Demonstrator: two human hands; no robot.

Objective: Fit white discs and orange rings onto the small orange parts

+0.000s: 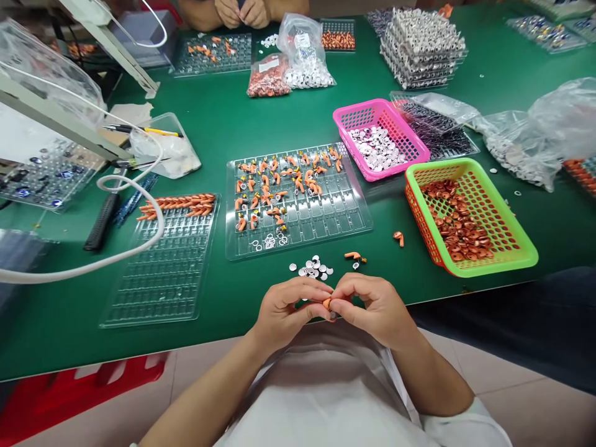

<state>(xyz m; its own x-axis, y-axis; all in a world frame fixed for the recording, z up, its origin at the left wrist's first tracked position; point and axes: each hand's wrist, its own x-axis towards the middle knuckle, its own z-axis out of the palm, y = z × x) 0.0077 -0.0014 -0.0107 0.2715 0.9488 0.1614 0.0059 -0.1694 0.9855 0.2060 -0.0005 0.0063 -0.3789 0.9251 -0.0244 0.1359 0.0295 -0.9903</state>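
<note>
My left hand (pixel 289 308) and my right hand (pixel 372 305) meet at the table's front edge, both pinching one small orange plastic part (pixel 327 303). Fingertips cover most of it, so its full shape is hidden. Just beyond my left fingers lies a loose pile of white discs (pixel 315 268). An orange part with a dark-and-yellow end (pixel 355 256) rests past my right hand. Farther right is a single curved orange piece (pixel 398 238). Behind the pile, a clear compartment tray (pixel 335 214) holds several orange assemblies and some white rings (pixel 270 241).
At right stand a green basket (pixel 521 248) of copper-coloured pieces and a pink basket (pixel 342 118) of white discs. To the left are another clear tray (pixel 153 273), a black-handled tool (pixel 102 220) and a white cable (pixel 161 223). Another person's hands (pixel 242 11) work across the table.
</note>
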